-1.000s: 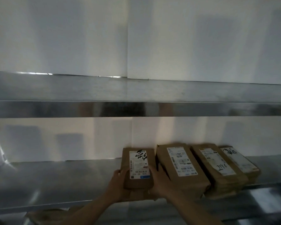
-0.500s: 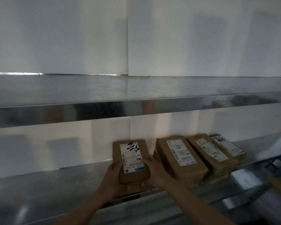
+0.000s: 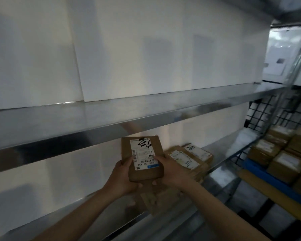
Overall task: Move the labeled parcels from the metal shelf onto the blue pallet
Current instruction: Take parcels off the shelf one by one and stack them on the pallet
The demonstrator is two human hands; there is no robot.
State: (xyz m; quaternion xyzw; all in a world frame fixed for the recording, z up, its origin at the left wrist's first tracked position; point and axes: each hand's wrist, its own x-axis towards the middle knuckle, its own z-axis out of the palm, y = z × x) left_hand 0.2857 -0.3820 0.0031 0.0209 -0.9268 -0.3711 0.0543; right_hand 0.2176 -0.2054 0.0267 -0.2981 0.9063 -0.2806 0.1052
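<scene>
I hold a brown parcel [image 3: 142, 158] with a white label between both hands, lifted off the lower level of the metal shelf [image 3: 94, 122]. My left hand [image 3: 122, 177] grips its left side, my right hand [image 3: 170, 171] its right side. A second brown parcel [image 3: 159, 197] lies just below it, partly hidden by my hands. More labeled parcels [image 3: 189, 158] lie side by side on the shelf to the right. At the far right, the blue pallet [image 3: 271, 184] carries several brown parcels [image 3: 285, 164].
White panels back the shelf levels. A shelf upright [image 3: 283, 100] and a black wire grid [image 3: 261, 113] stand between the shelf and the pallet. A yellow-brown strip [image 3: 268, 190] runs along the pallet's near edge.
The parcel in my hands has risen off the shelf and come toward me. My view has swung to the right, bringing the blue pallet and its parcels into sight.
</scene>
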